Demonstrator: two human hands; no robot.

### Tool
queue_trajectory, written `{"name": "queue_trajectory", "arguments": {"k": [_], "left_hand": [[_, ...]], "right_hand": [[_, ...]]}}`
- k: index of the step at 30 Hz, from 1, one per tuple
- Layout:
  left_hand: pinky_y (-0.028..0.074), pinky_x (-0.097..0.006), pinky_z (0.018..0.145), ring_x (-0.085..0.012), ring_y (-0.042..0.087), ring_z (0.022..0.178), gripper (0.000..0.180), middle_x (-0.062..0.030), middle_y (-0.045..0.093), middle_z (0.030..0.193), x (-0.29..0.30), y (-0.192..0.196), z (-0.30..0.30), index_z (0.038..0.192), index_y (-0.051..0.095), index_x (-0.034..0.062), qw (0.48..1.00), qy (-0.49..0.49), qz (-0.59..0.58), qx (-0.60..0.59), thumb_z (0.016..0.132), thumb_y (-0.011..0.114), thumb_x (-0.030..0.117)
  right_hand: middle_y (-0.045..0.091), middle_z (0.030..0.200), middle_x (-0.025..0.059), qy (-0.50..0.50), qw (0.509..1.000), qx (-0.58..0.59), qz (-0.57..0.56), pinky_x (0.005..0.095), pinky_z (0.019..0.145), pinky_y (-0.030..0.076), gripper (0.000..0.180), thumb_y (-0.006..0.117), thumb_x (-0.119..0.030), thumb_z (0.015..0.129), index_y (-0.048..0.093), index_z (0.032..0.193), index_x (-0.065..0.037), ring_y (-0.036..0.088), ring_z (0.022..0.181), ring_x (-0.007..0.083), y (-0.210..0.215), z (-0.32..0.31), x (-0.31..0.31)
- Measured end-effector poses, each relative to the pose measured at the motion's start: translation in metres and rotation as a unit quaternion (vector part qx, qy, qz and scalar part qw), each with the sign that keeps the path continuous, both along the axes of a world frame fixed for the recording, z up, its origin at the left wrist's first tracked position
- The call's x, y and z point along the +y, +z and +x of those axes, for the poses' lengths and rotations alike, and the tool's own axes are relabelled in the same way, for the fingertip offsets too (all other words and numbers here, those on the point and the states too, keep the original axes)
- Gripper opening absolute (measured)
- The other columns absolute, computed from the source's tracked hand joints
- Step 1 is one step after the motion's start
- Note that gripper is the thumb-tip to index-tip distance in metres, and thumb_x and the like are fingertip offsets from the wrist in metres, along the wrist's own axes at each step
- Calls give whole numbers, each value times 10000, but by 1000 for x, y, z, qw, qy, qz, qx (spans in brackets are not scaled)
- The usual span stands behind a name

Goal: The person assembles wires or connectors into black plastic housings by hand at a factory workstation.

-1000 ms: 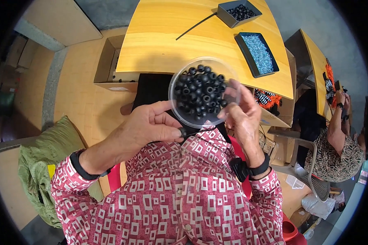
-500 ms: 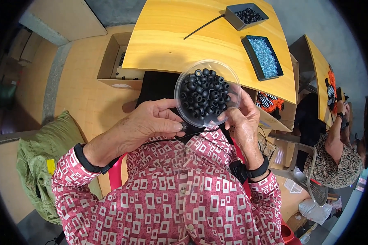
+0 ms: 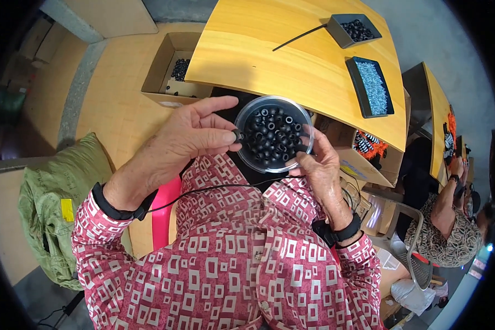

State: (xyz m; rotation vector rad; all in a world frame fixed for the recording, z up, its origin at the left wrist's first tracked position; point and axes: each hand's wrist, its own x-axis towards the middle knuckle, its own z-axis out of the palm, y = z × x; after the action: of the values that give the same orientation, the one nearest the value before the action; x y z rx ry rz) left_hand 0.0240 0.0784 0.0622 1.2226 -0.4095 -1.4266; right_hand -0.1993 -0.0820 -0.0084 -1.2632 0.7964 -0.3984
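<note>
My right hand [image 3: 319, 165] grips the rim of a clear round plastic tub [image 3: 247, 160] in front of my lap. Inside the tub lie many small black ring-like plastic pieces [image 3: 275, 132], some showing a hole. Just left of the rim, my left hand [image 3: 190, 135] pinches one small black round piece [image 3: 238, 136] between thumb and fingertips, its index finger stretched out above. Black bands circle both wrists, and a thin black cable runs from the left one across my lap.
A yellow wooden table [image 3: 269, 33] holds a grey tray of black pieces [image 3: 357, 30], a thin black rod [image 3: 300, 37] and a black tray of pale blue bits [image 3: 370, 85]. Cardboard boxes [image 3: 168, 71] flank it. A green sack [image 3: 66, 209] stands left; another person [image 3: 451, 214] sits right.
My left hand has risen from below the tub's left side to beside its rim, still pinching the black piece. The tub looks slightly smaller and lower; the table has shifted right in view.
</note>
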Motion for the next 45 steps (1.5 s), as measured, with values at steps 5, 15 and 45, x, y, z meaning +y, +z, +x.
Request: {"name": "queue_trajectory", "arguments": {"k": [5,15,45], "left_hand": [[537,-227,826,-130,669,860,624,-36,651,965,2,6,9,1395,385,26,999,18,-49,-2,847,679,67],[537,-213,807,-134,664,876,631,-39,651,970,8,7,21,1381,394,7,995,56,-87,8,829,695,69],[544,-199,782,-144,670,862,596,-51,649,975,0,-1,17,1358,426,13,993,63,-93,30,827,691,66]], "right_hand": [[542,1150,119,22,995,88,-45,219,558,564,547,501,112,867,375,1371,-60,653,722,130,-10,1,-4],[588,940,157,154,696,59,-699,354,654,524,413,608,102,750,582,1151,5,618,793,297,35,32,-10],[552,820,132,178,641,316,-676,394,595,529,121,613,-129,843,533,866,-41,637,729,297,13,33,-36]]}}
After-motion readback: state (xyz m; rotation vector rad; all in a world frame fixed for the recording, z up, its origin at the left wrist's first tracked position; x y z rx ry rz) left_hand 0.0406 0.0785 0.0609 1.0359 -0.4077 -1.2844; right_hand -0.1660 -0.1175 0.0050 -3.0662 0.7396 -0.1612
